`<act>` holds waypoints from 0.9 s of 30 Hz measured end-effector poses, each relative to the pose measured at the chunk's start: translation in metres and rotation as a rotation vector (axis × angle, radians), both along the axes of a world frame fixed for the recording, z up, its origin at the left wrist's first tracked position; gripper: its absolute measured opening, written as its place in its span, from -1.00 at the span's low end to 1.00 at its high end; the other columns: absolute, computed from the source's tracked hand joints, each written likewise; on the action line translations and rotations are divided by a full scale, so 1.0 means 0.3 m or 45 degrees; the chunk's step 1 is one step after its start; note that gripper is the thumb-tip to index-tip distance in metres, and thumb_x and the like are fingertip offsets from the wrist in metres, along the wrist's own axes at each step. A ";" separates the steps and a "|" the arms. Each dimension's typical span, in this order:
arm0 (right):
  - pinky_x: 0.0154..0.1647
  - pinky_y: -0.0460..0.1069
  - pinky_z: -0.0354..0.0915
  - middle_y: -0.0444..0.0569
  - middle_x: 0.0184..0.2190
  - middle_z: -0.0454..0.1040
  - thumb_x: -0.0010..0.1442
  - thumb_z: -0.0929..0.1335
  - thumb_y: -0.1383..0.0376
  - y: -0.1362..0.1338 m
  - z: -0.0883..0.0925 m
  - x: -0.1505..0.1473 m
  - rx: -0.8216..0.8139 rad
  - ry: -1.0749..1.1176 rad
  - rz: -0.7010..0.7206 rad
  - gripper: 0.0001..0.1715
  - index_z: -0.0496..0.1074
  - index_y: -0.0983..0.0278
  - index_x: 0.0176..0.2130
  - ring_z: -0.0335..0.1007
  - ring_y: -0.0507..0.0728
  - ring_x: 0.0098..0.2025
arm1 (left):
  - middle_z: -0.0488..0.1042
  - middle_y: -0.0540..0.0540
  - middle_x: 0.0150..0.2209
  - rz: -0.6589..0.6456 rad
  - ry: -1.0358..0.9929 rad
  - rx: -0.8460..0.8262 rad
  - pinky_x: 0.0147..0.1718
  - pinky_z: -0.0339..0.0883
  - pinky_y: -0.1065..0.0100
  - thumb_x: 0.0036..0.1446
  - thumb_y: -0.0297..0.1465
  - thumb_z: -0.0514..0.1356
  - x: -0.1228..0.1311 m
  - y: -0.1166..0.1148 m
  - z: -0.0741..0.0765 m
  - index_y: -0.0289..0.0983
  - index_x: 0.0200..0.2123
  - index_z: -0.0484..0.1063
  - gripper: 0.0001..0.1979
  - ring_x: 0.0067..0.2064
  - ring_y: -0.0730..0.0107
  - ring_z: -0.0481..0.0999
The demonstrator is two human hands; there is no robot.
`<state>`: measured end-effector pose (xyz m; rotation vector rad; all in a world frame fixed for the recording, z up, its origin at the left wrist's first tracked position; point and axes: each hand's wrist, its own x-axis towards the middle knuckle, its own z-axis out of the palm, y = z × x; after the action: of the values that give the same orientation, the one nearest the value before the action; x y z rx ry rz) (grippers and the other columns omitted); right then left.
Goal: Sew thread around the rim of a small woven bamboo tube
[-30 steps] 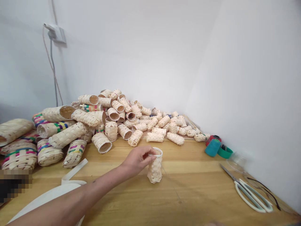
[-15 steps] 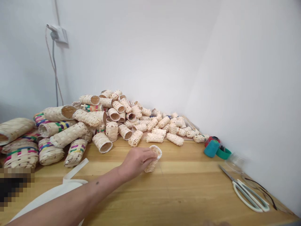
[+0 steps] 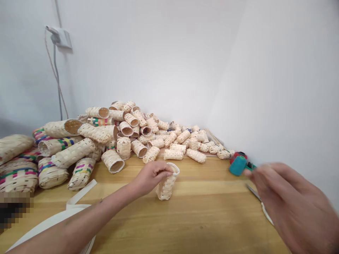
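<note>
My left hand [image 3: 151,179] pinches the white-edged rim of a small woven basket [image 3: 166,187], a pale tube of plaited strips. The basket's open end faces up, and it leans slightly over the wooden table. On the right, my right hand [image 3: 291,201] is raised near the camera with thumb and fingers pinched together. Its fingertips are blurred, and whatever they hold cannot be made out. That hand covers most of the scissors [image 3: 267,213], leaving a blade and part of a white handle in view. Just beyond its fingertips stands a teal thread spool [image 3: 237,165].
A heap of woven baskets [image 3: 113,161], some with coloured bands, lies along the wall from the left to the middle. A white strip [image 3: 81,194] lies by my left forearm. A red spool [image 3: 239,155] sits behind the teal one. A plugged socket [image 3: 63,38] is on the wall.
My right hand has come up into view on the right, covering much of the scissors. My left hand has shifted slightly left with the basket, which now stands more upright.
</note>
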<state>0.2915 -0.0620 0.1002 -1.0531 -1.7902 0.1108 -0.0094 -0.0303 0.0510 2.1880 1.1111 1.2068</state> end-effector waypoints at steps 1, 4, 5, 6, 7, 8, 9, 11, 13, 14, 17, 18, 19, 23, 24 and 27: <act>-0.42 -0.02 0.28 -0.01 -0.33 0.46 0.25 0.24 0.11 0.068 0.027 0.003 -0.030 -0.008 -0.085 -0.77 0.39 0.16 -0.28 0.39 0.16 -0.32 | 0.54 -0.04 -0.36 -0.018 -0.009 -0.026 -0.30 0.28 0.43 0.14 -0.45 0.13 -0.003 0.006 -0.006 -0.29 -0.34 0.51 -0.85 -0.31 0.40 0.46; -0.39 -0.02 0.22 -0.03 -0.43 0.48 0.24 0.21 0.17 0.263 0.061 0.013 -0.406 -0.687 -0.389 -0.70 0.42 0.23 -0.38 0.40 0.19 -0.35 | 0.53 -0.06 -0.32 -0.073 -0.046 -0.029 -0.24 0.29 0.40 0.15 -0.44 0.12 -0.010 0.023 -0.024 -0.28 -0.31 0.51 -0.84 -0.27 0.38 0.46; -0.37 0.01 0.21 0.04 -0.40 0.49 0.21 0.23 0.23 0.311 0.058 0.014 -0.419 -0.741 -0.443 -0.75 0.44 0.26 -0.36 0.41 0.24 -0.30 | 0.53 -0.07 -0.31 -0.088 -0.069 -0.016 -0.22 0.29 0.38 0.16 -0.43 0.12 -0.011 0.028 -0.029 -0.28 -0.31 0.51 -0.84 -0.26 0.38 0.46; -0.35 0.02 0.20 0.09 -0.37 0.50 0.19 0.24 0.25 0.344 0.048 0.011 -0.442 -0.798 -0.480 -0.77 0.43 0.30 -0.29 0.41 0.27 -0.27 | 0.52 -0.09 -0.30 -0.099 -0.094 -0.004 -0.21 0.29 0.37 0.16 -0.42 0.13 -0.012 0.032 -0.033 -0.29 -0.32 0.52 -0.84 -0.25 0.36 0.46; -0.33 0.03 0.20 0.12 -0.34 0.50 0.19 0.23 0.26 0.363 0.035 0.004 -0.456 -0.805 -0.488 -0.75 0.42 0.32 -0.21 0.41 0.29 -0.25 | 0.52 -0.11 -0.28 -0.107 -0.118 0.002 -0.19 0.29 0.35 0.15 -0.41 0.14 -0.012 0.035 -0.036 -0.29 -0.32 0.52 -0.84 -0.23 0.35 0.46; -0.32 0.04 0.21 0.13 -0.32 0.50 0.20 0.22 0.25 0.368 0.020 -0.009 -0.471 -0.769 -0.461 -0.70 0.38 0.34 -0.13 0.42 0.29 -0.24 | 0.51 -0.12 -0.27 -0.110 -0.139 0.002 -0.19 0.29 0.35 0.15 -0.40 0.15 -0.013 0.039 -0.038 -0.29 -0.33 0.53 -0.84 -0.21 0.34 0.46; -0.30 0.03 0.22 0.12 -0.29 0.50 0.23 0.19 0.24 0.362 0.004 -0.027 -0.489 -0.733 -0.394 -0.65 0.34 0.33 -0.05 0.42 0.26 -0.23 | 0.51 -0.13 -0.27 -0.106 -0.155 -0.003 -0.19 0.29 0.35 0.15 -0.39 0.15 -0.015 0.042 -0.040 -0.29 -0.33 0.53 -0.84 -0.21 0.33 0.46; -0.26 0.01 0.25 0.07 -0.21 0.48 0.27 0.12 0.22 0.331 -0.024 -0.076 -0.496 -0.641 -0.173 -0.60 0.29 0.30 0.02 0.41 0.20 -0.22 | 0.50 -0.13 -0.29 -0.081 -0.180 -0.014 -0.21 0.29 0.35 0.15 -0.37 0.16 -0.019 0.047 -0.043 -0.30 -0.32 0.54 -0.83 -0.22 0.33 0.45; -0.25 -0.01 0.26 0.03 -0.16 0.45 0.29 0.08 0.21 0.297 -0.040 -0.133 -0.427 -0.558 0.048 -0.57 0.31 0.26 0.02 0.40 0.15 -0.23 | 0.50 -0.13 -0.33 -0.065 -0.203 -0.019 -0.26 0.28 0.36 0.15 -0.36 0.15 -0.026 0.050 -0.043 -0.31 -0.31 0.55 -0.81 -0.27 0.35 0.45; -0.26 -0.01 0.27 0.01 -0.19 0.45 0.30 0.08 0.20 0.285 -0.044 -0.161 -0.382 -0.530 0.131 -0.57 0.33 0.25 0.01 0.39 0.13 -0.27 | 0.50 -0.12 -0.35 -0.064 -0.211 -0.023 -0.27 0.27 0.37 0.15 -0.35 0.15 -0.030 0.051 -0.042 -0.32 -0.31 0.55 -0.80 -0.29 0.36 0.44; -0.32 -0.03 0.25 -0.07 -0.37 0.43 0.31 0.09 0.19 0.270 -0.042 -0.231 -0.300 -0.438 0.332 -0.58 0.35 0.21 0.02 0.33 0.08 -0.41 | 0.51 -0.10 -0.33 -0.084 -0.197 -0.102 -0.26 0.27 0.38 0.15 -0.34 0.16 -0.041 0.049 -0.036 -0.31 -0.27 0.54 -0.80 -0.29 0.37 0.45; -0.33 -0.04 0.25 -0.09 -0.40 0.43 0.31 0.11 0.20 0.271 -0.043 -0.250 -0.310 -0.388 0.404 -0.60 0.33 0.20 0.03 0.31 0.06 -0.44 | 0.52 -0.10 -0.31 -0.091 -0.192 -0.159 -0.26 0.27 0.39 0.15 -0.34 0.16 -0.043 0.047 -0.034 -0.31 -0.25 0.52 -0.80 -0.27 0.36 0.45; -0.34 -0.05 0.25 -0.11 -0.40 0.44 0.31 0.13 0.21 0.272 -0.046 -0.267 -0.335 -0.327 0.474 -0.62 0.31 0.21 0.04 0.30 0.05 -0.45 | 0.52 -0.10 -0.29 -0.097 -0.193 -0.214 -0.26 0.27 0.39 0.14 -0.33 0.17 -0.045 0.046 -0.032 -0.31 -0.24 0.51 -0.80 -0.27 0.36 0.45; -0.40 -0.09 0.25 -0.14 -0.41 0.51 0.27 0.24 0.22 0.280 -0.101 -0.310 -0.423 -0.097 0.607 -0.85 0.29 0.23 -0.17 0.30 0.02 -0.47 | 0.51 -0.07 -0.33 -0.150 -0.206 -0.302 -0.31 0.26 0.42 0.12 -0.32 0.18 -0.046 0.045 -0.034 -0.32 -0.32 0.49 -0.82 -0.30 0.40 0.43; -0.41 -0.09 0.24 -0.14 -0.41 0.51 0.26 0.25 0.23 0.282 -0.123 -0.313 -0.400 -0.071 0.610 -0.89 0.30 0.23 -0.25 0.31 0.02 -0.47 | 0.50 -0.07 -0.35 -0.168 -0.204 -0.295 -0.31 0.26 0.43 0.13 -0.32 0.18 -0.046 0.046 -0.035 -0.32 -0.34 0.49 -0.82 -0.32 0.41 0.42; -0.34 -0.08 0.25 -0.12 -0.39 0.51 0.28 0.25 0.30 0.291 -0.182 -0.311 -0.179 -0.107 0.638 -0.85 0.38 0.23 -0.32 0.37 0.04 -0.38 | 0.48 -0.07 -0.38 -0.207 -0.209 -0.276 -0.34 0.24 0.44 0.14 -0.32 0.17 -0.045 0.050 -0.035 -0.34 -0.36 0.48 -0.81 -0.35 0.44 0.40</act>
<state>0.1983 0.0253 0.0456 -0.6900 -2.1160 0.5104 -0.0230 -0.0152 0.0405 1.9385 0.9311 1.1172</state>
